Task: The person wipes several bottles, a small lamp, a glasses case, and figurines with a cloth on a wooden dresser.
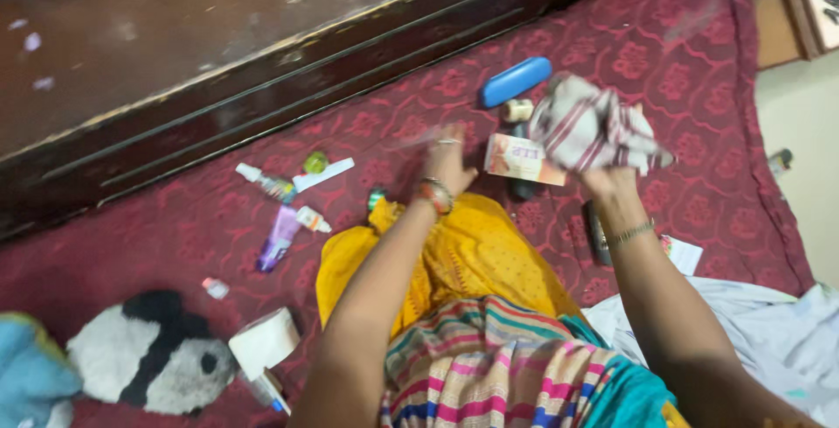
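Note:
My right hand is raised over the maroon patterned bedspread and grips a crumpled white cloth with dark stripes. My left hand, with a ring and bangles, reaches forward with blurred fingers; whether it holds anything is unclear. Just beyond it lies a small pink-and-white box, with a dark object partly hidden beneath it. A blue oblong case and a small cream jar sit farther back. Yellow cloth covers my lap.
A dark wooden headboard ledge runs along the back left. Small tubes and bottles are scattered at left. A black-and-white plush toy and a white roll lie near left; white fabric is bunched at right.

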